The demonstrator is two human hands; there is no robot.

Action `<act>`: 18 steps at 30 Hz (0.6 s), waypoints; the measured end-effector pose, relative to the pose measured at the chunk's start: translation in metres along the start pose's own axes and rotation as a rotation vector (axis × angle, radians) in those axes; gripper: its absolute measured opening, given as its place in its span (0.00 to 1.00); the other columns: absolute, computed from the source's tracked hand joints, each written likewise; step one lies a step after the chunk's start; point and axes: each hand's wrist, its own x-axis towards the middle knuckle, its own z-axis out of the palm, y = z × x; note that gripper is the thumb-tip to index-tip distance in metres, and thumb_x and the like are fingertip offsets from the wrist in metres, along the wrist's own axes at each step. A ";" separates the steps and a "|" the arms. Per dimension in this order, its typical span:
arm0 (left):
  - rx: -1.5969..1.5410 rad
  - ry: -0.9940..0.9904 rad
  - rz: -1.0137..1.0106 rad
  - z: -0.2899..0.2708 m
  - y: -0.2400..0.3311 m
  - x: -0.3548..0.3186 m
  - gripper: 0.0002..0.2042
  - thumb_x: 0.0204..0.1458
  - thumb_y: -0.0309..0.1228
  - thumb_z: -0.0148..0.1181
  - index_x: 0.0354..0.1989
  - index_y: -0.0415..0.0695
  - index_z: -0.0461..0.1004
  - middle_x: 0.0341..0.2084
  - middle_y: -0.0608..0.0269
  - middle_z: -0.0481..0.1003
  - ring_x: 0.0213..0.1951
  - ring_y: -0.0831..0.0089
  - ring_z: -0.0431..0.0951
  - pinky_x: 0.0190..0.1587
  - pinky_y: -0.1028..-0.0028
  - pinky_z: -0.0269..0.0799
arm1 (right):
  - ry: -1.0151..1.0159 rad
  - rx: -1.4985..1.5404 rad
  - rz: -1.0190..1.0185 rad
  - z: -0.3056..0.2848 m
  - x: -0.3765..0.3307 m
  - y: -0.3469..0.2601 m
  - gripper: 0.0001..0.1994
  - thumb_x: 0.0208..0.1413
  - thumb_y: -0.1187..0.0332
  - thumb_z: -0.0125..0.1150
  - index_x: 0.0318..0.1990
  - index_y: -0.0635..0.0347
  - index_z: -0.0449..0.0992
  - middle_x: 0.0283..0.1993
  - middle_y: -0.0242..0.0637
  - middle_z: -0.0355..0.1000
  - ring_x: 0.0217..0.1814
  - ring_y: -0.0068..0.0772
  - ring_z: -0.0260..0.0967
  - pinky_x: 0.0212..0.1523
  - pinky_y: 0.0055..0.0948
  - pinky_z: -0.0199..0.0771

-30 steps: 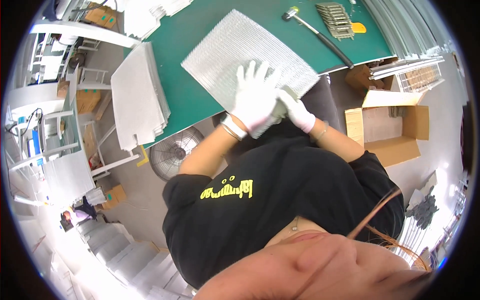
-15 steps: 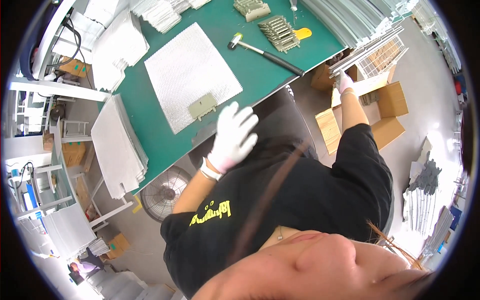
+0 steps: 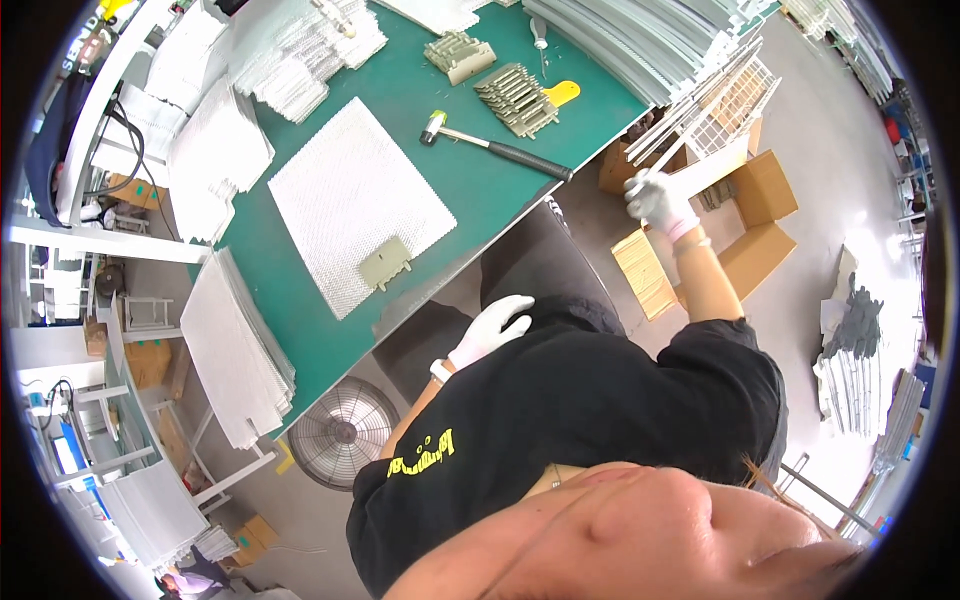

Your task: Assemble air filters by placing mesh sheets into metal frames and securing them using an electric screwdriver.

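Observation:
My left hand [image 3: 492, 330], in a white glove, rests by my lap near the table edge, fingers stretched out and holding nothing. My right hand [image 3: 660, 203], also gloved, is closed just below the ends of several thin white strips [image 3: 668, 118] lying by a wire basket. A pale strip seems to meet its fingers; what they grip I cannot make out. On the green table [image 3: 400, 75] lies a white honeycomb-textured sheet [image 3: 360, 200], with a small olive-green notched plate [image 3: 386, 263] on its near corner.
A mallet [image 3: 495, 146] lies beside stacked olive-green parts [image 3: 516, 100], a yellow scraper [image 3: 563, 93] and a screwdriver [image 3: 540, 42]. Long grey strips [image 3: 640, 40] fill the far right. White sheets [image 3: 230, 350] are stacked at left. An open cardboard box [image 3: 765, 190] and a fan [image 3: 343, 433] stand below.
My right hand has drawn back from the strips by the wire basket, its fingers now curled. My left hand has dropped from the table edge to my lap. The view has shifted.

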 end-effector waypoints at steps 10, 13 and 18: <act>-0.567 0.485 0.479 0.003 0.031 0.036 0.19 0.66 0.26 0.51 0.63 0.30 0.68 0.66 0.46 0.66 0.67 0.56 0.66 0.70 0.63 0.58 | -0.322 -0.314 0.156 0.149 -0.006 0.116 0.12 0.65 0.63 0.57 0.51 0.58 0.74 0.44 0.40 0.76 0.47 0.33 0.74 0.54 0.36 0.74; -1.214 0.509 0.577 -0.058 0.040 -0.030 0.20 0.68 0.37 0.48 0.56 0.30 0.70 0.60 0.41 0.70 0.63 0.46 0.69 0.71 0.47 0.59 | -0.053 0.491 -0.095 0.177 0.006 0.035 0.07 0.68 0.67 0.47 0.41 0.59 0.70 0.36 0.32 0.70 0.40 0.32 0.69 0.46 0.32 0.75; -0.971 1.065 1.108 -0.131 0.082 -0.171 0.23 0.66 0.48 0.53 0.55 0.39 0.74 0.33 0.65 0.79 0.34 0.72 0.75 0.52 0.65 0.72 | 0.100 0.198 -0.593 0.100 -0.009 -0.062 0.18 0.70 0.57 0.47 0.54 0.63 0.68 0.48 0.40 0.68 0.54 0.35 0.66 0.60 0.32 0.69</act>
